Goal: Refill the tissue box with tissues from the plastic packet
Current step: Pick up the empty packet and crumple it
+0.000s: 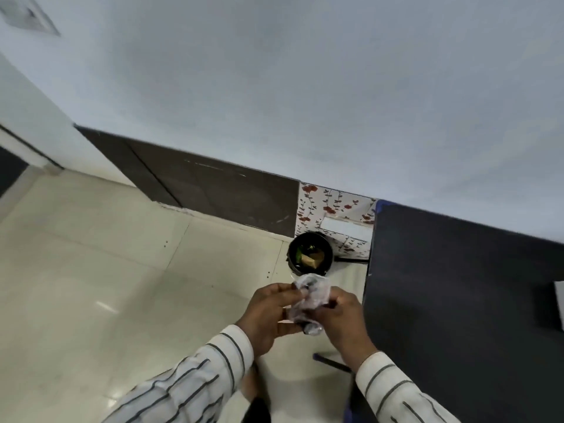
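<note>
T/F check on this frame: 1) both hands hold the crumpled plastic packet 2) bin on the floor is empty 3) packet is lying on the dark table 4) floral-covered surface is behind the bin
1) Both hands, left hand and right hand, hold the crumpled plastic packet. True.
2) The bin is empty. False: some waste shows inside.
3) The packet lies on the dark table. False: it is held in the air over the floor, left of the table.
4) The floral-covered surface is behind the bin. True.

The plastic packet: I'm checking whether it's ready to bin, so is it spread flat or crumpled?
Crumpled. The plastic packet is bunched into a wrinkled wad between the left hand and right hand, above the floor.
</note>
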